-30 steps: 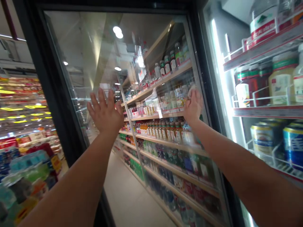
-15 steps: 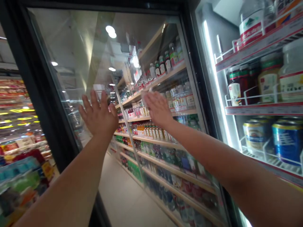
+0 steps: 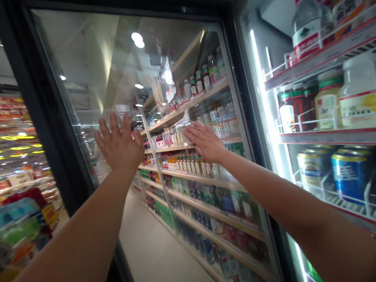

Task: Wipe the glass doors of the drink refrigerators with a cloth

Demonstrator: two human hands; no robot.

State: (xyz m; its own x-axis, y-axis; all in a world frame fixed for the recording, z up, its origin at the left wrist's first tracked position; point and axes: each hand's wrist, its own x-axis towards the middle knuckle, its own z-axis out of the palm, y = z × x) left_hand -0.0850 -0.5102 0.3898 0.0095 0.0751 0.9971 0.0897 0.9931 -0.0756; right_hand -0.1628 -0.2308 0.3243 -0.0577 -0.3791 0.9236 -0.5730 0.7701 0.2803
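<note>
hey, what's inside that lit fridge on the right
Bottles on the upper two visible shelves, cans on the rack below. Your right arm covers much of what's lower, and front items hide most behind them.

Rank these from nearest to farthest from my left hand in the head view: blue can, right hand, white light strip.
1. Right hand, near the middle of the view.
2. White light strip, upright on the right.
3. Blue can, at the far right.
</note>
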